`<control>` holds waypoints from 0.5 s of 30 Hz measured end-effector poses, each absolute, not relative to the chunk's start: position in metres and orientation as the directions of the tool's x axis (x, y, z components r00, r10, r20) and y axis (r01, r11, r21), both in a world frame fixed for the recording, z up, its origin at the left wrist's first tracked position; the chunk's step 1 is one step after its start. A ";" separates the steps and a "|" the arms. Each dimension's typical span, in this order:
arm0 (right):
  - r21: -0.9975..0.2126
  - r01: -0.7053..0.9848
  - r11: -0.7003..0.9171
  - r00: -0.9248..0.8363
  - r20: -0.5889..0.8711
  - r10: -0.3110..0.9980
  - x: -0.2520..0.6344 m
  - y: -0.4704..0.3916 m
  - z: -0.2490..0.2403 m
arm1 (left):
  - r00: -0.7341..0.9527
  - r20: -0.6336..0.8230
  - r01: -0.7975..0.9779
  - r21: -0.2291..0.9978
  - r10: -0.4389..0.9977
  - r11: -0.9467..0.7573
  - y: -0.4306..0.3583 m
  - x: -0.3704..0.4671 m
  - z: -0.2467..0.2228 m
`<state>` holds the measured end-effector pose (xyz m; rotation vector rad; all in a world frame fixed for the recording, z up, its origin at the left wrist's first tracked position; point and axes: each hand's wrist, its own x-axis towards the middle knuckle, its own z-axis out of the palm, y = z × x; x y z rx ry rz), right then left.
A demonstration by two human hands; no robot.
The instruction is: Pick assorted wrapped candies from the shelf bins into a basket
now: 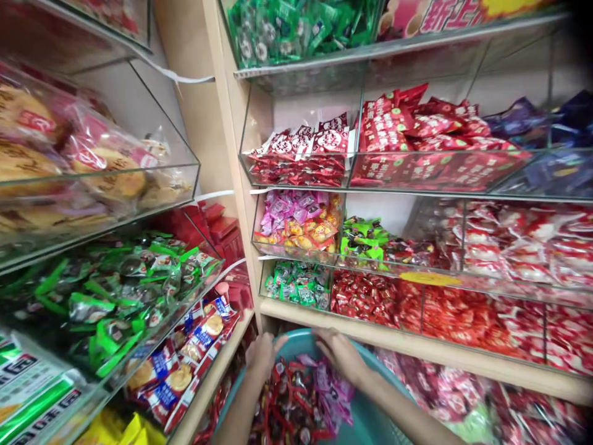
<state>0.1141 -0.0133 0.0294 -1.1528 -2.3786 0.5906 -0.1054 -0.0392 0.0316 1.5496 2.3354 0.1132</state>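
A teal basket (pixel 296 340) stands at the bottom centre, below the wooden shelf edge. Dark red wrapped candies (pixel 290 402) fill its left part, with purple wrapped candies (pixel 331 395) beside them. My left hand (pixel 262 353) is closed on the basket's far rim, at the left. Over the rim's far right side lies my right hand (pixel 334 349), blurred, with its fingers bent down towards the inside; whether it holds the rim or a candy cannot be made out.
Clear bins of green-wrapped sweets (pixel 296 284) and red candies (pixel 364 296) sit on the shelf ahead. Its wooden edge (pixel 417 346) runs just beyond the basket. On the left are bins with green packets (pixel 115 290) and biscuit packs (pixel 185 364). Pink bags (pixel 445 395) lie low at the right.
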 end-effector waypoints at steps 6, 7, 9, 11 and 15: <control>-0.596 0.645 0.479 -0.494 0.153 0.856 0.139 -0.016 0.036 | -0.282 -0.220 0.906 0.260 0.934 0.335 -0.042 -0.105 0.032; -0.593 0.645 0.482 -0.498 0.153 0.854 0.139 -0.016 0.037 | -0.278 -0.222 0.906 0.261 0.934 0.332 -0.042 -0.105 0.032; -0.577 0.626 0.525 -0.534 0.173 0.827 0.134 -0.016 0.039 | -0.286 -0.221 0.901 0.269 0.932 0.340 -0.043 -0.105 0.032; -0.545 0.589 0.597 -0.597 0.204 0.776 0.125 -0.016 0.041 | -0.299 -0.213 0.895 0.277 0.930 0.350 -0.043 -0.105 0.032; -0.464 0.555 0.691 -0.705 0.179 0.686 0.109 -0.019 0.036 | -0.310 -0.198 0.890 0.283 0.930 0.357 -0.046 -0.105 0.030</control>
